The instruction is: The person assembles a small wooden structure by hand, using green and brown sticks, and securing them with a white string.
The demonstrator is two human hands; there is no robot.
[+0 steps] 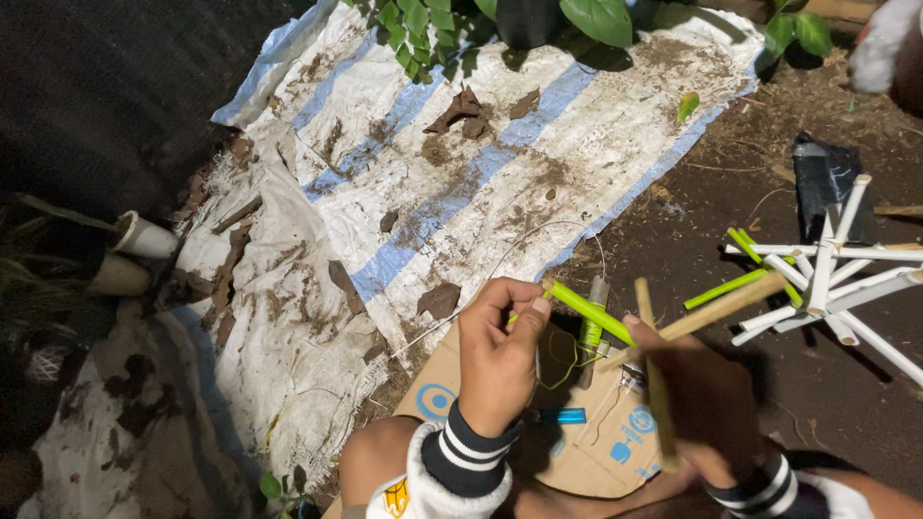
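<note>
You've got a bright green stick [586, 309] pinched in your left hand [498, 360], thumb and fingertips closed on its near end, with a thin green thread [562, 370] looping down from it toward the small spool [589, 332] standing on the flattened cardboard [586, 452] below. Your right hand [707, 404] is wrapped around two tan bamboo sticks [716, 309] that cross each other, one running up and right, the other pointing down past your wrist; the green stick meets them at that crossing.

My read is you're lashing the joint, so keep the thread taut and pull each wrap snug against the one before it, or the sticks will probably swivel. Pin the crossing with your right thumb while the left does the winding.

Pose-wise, both wrists are up over your lap, left palm turned away from you, right hand a bit blurred and in shadow. The pile of white and green tubes [827, 279] sits well apart on the soil to your right, the dirty striped sack [461, 183] ahead.
</note>
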